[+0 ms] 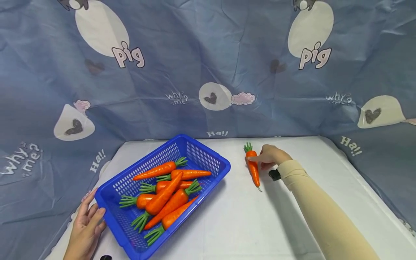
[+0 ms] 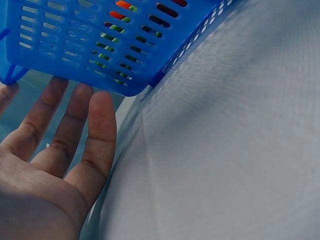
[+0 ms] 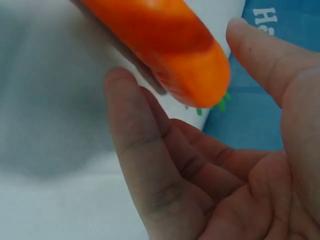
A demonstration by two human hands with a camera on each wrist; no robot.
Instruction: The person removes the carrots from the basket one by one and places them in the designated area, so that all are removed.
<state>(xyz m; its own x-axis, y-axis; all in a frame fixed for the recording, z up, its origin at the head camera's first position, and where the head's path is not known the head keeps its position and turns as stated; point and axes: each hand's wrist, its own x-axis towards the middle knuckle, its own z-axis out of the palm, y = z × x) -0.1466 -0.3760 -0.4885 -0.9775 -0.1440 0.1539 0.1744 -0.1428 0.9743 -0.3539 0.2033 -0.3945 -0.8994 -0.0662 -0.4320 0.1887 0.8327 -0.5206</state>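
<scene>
An orange carrot (image 1: 252, 168) with a short green top lies on the white table, right of the basket. My right hand (image 1: 272, 156) reaches over it, one digit across its upper part. In the right wrist view, the carrot (image 3: 165, 40) shows between the spread thumb and fingers, with gaps on both sides. A blue perforated basket (image 1: 186, 231) stands at the left, with several carrots (image 1: 172, 202) lying in it. My left hand (image 1: 85, 225) is at its near left corner. In the left wrist view its extended fingers (image 2: 102, 125) reach the basket's edge.
White cloth covers the table (image 1: 234, 224). Behind it hangs a blue-grey printed curtain (image 1: 182, 65), which also runs down both sides. A small black device (image 1: 274, 175) sits at the right wrist, and another (image 1: 105, 257) at the left.
</scene>
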